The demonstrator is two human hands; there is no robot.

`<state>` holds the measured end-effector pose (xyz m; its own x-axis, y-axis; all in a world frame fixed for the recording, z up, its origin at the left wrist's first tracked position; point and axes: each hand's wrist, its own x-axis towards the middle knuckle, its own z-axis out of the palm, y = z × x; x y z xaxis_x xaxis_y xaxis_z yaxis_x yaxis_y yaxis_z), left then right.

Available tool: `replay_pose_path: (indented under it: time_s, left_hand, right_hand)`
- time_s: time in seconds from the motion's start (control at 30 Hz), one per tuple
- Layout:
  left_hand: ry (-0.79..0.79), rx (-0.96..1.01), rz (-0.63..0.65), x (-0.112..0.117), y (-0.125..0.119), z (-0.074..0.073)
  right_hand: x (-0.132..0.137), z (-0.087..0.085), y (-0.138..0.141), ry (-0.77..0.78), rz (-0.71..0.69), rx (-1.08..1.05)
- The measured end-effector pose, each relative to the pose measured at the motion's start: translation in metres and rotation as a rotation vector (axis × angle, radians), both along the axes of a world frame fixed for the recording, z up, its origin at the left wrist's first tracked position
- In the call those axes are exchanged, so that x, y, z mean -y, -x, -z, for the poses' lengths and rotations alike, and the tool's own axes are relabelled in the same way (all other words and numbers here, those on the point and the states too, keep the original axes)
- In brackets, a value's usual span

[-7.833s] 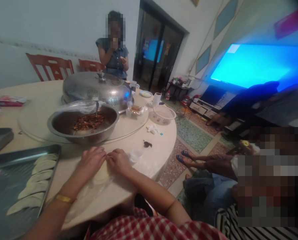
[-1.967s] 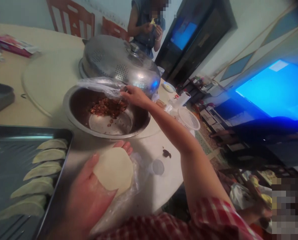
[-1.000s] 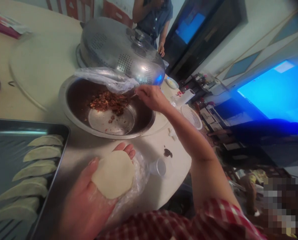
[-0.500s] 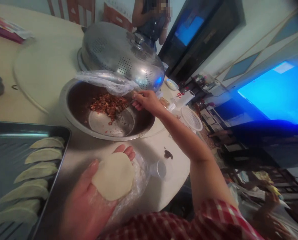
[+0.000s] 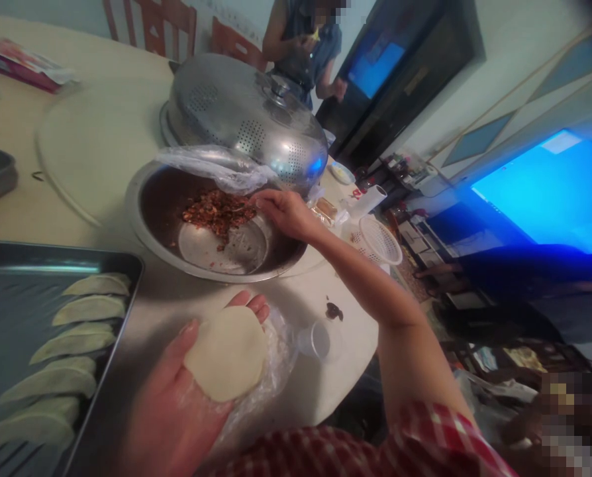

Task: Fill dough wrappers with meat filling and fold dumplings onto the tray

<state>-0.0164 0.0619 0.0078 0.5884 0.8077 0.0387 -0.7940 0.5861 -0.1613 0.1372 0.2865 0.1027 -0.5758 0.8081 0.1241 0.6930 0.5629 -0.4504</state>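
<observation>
My left hand, palm up with its thumb out to the side, carries a round, pale dumpling wrapper. Over the right rim of a large metal bowl, my right hand has its fingers closed on a thin utensil whose lower end reaches toward the filling; its kind is hard to make out. Reddish-brown chopped filling is heaped at the far side of the bowl floor. Several folded dumplings lie in a row in a dark tray to the left of my left hand.
Clear plastic wrap lies over the bowl's far rim, before a big perforated metal lid. A plastic cup and more plastic lie beside my left hand. White baskets stand right. A person is across the table.
My right hand has shifted slightly left over the bowl, and the utensil shows less. My left hand keeps the wrapper in place. The person across the table has lowered one hand.
</observation>
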Motion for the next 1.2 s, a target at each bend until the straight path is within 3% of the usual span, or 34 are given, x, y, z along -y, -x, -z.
replay_pose_path:
  time_s: [0.23, 0.47, 0.7, 0.77, 0.97, 1.2]
  left_hand:
    - [-0.049, 0.049, -0.018, -0.001, -0.002, 0.001]
    - [-0.065, 0.031, -0.009, 0.001, 0.0, 0.004]
    - [-0.046, 0.018, -0.014, -0.002, -0.002, 0.001]
    - [-0.044, 0.006, -0.023, -0.003, -0.003, 0.0]
    - [-0.04, -0.049, -0.032, -0.002, -0.002, 0.001]
    - [-0.053, -0.006, -0.016, 0.002, -0.001, 0.004]
  right_hand:
    - [-0.002, -0.002, 0.006, 0.007, -0.049, 0.081]
    - [-0.012, -0.001, -0.015, -0.018, 0.026, -0.182]
    - [0.019, -0.003, -0.016, 0.074, -0.182, -0.104]
    - [0.021, 0.0, -0.011, 0.062, -0.187, -0.07]
    - [0.005, 0.002, -0.005, -0.011, -0.037, -0.031]
    - [-0.004, -0.009, -0.021, 0.144, 0.249, -0.301]
